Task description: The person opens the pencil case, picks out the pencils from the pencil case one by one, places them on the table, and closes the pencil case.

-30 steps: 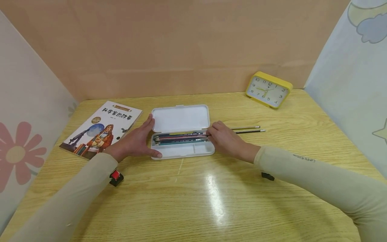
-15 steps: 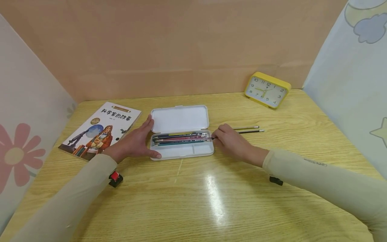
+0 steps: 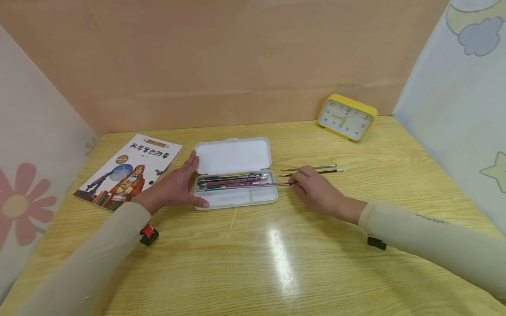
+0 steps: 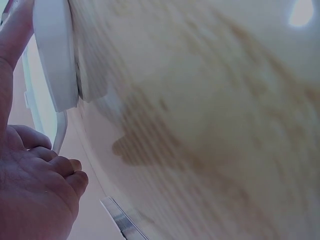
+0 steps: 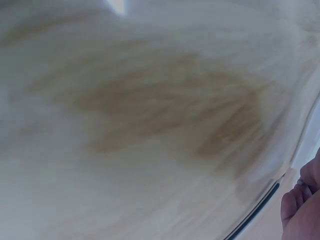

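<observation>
In the head view a white pencil case (image 3: 262, 197) lies with its lid (image 3: 233, 156) raised. My left hand (image 3: 175, 186) holds its left end, thumb along the front edge and fingers by the lid. Several pencils (image 3: 227, 179) lie in the back compartment. My right hand (image 3: 314, 188), to the right of the case, pinches the end of a pinkish pencil (image 3: 272, 184), whose other end lies over the pencils in the case. Behind the right hand are a yellowish pencil (image 3: 320, 166) and a black pencil (image 3: 330, 171) on the table.
A book (image 3: 130, 169) with an illustrated cover lies left of the case. At the back right of the wooden table (image 3: 253, 263) stands a yellow alarm clock (image 3: 347, 117). Walls rise behind and at both sides.
My right hand has moved right from over the case's right end, drawing the pinkish pencil partly out past the edge. The left hand stays at the case's left end.
</observation>
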{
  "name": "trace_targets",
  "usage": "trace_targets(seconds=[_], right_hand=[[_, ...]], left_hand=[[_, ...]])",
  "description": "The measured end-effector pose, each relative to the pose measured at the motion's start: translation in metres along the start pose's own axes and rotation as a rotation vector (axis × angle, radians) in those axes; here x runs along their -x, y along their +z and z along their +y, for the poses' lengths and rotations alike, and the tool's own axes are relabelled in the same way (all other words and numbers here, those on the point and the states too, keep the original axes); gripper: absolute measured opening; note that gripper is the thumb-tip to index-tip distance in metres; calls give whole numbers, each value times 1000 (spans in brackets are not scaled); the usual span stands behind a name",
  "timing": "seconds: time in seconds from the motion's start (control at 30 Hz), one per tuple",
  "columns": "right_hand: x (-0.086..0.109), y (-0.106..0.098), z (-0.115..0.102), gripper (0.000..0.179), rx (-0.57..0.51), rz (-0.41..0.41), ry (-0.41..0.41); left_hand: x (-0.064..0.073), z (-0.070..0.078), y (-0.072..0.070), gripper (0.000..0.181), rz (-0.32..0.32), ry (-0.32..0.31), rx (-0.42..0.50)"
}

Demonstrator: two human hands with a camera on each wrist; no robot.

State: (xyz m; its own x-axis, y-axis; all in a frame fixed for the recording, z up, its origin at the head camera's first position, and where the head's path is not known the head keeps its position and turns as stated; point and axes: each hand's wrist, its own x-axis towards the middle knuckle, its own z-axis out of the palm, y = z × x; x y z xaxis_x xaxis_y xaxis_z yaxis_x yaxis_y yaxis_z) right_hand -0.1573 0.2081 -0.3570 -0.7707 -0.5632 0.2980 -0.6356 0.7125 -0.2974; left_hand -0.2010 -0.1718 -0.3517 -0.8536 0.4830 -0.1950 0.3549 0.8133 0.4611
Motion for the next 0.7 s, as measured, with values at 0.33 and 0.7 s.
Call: trace_targets(seconds=[0.33,0.7], right_hand=[[23,-11,20,11,37,55,1],[45,-24,47,14,90,97,37]], left_hand=[[1,0,1,136,5,-4,7],[1,-2,1,138,5,24,17]])
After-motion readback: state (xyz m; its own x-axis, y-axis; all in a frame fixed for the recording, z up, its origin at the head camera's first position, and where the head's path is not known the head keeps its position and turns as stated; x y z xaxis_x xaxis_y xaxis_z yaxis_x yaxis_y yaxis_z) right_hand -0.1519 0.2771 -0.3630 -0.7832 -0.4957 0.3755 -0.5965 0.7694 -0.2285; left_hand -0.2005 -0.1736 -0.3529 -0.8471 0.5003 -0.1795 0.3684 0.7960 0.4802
